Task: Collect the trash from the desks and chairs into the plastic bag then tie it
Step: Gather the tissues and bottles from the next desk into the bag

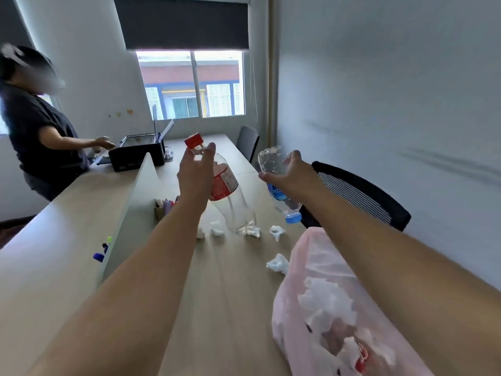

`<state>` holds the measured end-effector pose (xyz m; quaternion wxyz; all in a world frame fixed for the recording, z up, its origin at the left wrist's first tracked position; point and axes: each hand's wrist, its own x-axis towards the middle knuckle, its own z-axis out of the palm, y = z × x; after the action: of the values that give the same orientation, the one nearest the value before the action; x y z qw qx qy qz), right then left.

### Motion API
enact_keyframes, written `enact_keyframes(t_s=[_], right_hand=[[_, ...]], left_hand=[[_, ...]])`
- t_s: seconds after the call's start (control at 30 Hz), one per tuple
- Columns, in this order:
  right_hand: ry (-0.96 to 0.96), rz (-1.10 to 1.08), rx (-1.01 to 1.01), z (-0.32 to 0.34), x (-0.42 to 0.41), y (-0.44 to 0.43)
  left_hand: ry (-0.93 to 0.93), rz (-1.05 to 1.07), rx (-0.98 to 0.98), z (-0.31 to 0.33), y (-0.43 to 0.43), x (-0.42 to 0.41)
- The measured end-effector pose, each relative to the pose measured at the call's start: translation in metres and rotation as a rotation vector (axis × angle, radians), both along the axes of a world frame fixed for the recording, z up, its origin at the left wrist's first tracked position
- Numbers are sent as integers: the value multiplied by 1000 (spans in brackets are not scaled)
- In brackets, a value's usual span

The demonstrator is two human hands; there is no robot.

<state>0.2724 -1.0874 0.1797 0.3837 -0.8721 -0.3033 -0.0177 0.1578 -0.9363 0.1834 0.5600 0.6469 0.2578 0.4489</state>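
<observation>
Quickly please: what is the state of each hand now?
Left hand: holds the red-capped bottle near its neck.
Right hand: holds the blue-capped bottle, cap down.

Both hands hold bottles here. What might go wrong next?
1. The left hand grips the large clear red-capped bottle, the right hand the small clear blue-capped bottle, so neither holds the pink plastic bag open; a bottle may miss it.
2. The large bottle's base hangs close to crumpled white tissues on the wooden desk and might sweep them off.
</observation>
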Motion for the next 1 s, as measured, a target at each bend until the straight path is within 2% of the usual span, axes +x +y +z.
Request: enact_keyframes(t_s=[0.07,0.13,0.3,0.4,0.47,0.53,0.63,0.73,0.87,1.0], right_hand=[[11,-29,28,16,-10,-43],[43,-36,-38,26,-19,-84],[279,19,-488,10,-42,-174],[388,13,-642,-28,-54,-206],[348,-11,-700,-59,-60,-214],[258,-67,-698,-96,-61,-217],[258,-217,-613,-140,-56,-219],[210,-260,-585,-168,-50,-220],[109,-235,-586,-194,-43,-215],[290,-170,-542,-210,-32,-212]], left_hand=[[-46,-93,2,17,-34,-4],[-27,-200,22,28,-68,-5],[253,-488,156,10,-157,-5],[405,-571,267,-31,-199,-7],[476,-582,342,-58,-218,-8],[511,-503,431,-85,-231,-11],[415,-461,521,-119,-245,-19],[386,-449,654,-150,-248,-25],[597,-457,827,-199,-243,-28],[864,-530,897,-227,-241,-31]])
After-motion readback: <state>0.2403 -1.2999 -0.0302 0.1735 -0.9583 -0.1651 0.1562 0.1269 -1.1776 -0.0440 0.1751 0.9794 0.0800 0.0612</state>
